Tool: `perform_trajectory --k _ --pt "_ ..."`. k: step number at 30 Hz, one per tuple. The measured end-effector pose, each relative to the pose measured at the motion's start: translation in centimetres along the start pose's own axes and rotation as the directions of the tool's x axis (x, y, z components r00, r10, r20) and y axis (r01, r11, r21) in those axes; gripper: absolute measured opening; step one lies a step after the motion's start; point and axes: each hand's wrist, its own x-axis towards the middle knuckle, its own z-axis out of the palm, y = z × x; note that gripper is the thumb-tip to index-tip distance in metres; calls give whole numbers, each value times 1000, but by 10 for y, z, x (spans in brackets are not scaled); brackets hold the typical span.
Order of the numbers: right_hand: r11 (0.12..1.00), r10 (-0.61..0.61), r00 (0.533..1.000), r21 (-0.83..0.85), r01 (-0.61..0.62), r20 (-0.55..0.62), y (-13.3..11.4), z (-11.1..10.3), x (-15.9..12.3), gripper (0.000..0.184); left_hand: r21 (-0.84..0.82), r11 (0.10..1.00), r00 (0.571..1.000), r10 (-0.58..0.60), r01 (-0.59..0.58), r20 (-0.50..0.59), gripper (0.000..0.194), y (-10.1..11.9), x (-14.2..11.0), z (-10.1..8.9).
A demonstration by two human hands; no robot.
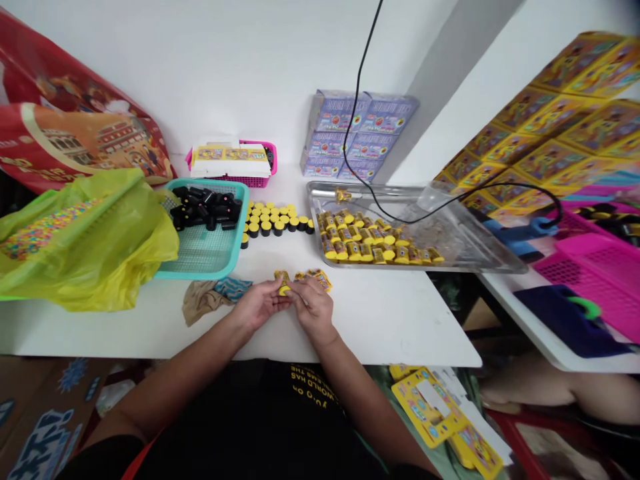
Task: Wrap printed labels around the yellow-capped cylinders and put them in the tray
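A small yellow-capped container with a printed yellow wrapper is pinched between my two hands above the front of the white table. My left hand grips it from the left with thumb and fingers. From the right, my right hand closes its fingertips on the lower end. Just behind my right hand lies a small pile of printed yellow wrappers, partly hidden by it. Beyond my hands, several black containers with yellow tops stand in rows. A metal tray holds many wrapped yellow containers.
At left are a teal basket of black pieces, a yellow plastic bag with coloured beads, and a crumpled cloth. A black cable hangs across the tray. Boxes stand behind. Another person's bare limb shows at right.
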Motion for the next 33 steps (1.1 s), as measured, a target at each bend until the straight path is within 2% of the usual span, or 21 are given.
perform_trajectory --k 7,13,18,27,33 --pt "996 12 1000 -89 -14 -28 -1 0 -1 27 -27 1000 998 13 -12 54 13 8 -3 -1" --pt "997 -4 1000 -75 2 -26 -2 3 -1 27 -68 996 998 63 -64 -14 15 4 0 6" --pt "1000 -6 998 -24 4 -66 -2 2 -1 20 -72 991 992 110 -114 -54 16 -6 0 7" --pt "998 -62 992 -33 59 -114 2 1 0 16 -50 997 998 62 -63 -22 18 -8 -1 7" --pt "999 39 991 3 -39 -126 2 2 0 13 -4 999 999 39 -39 -11 16 -7 2 6"
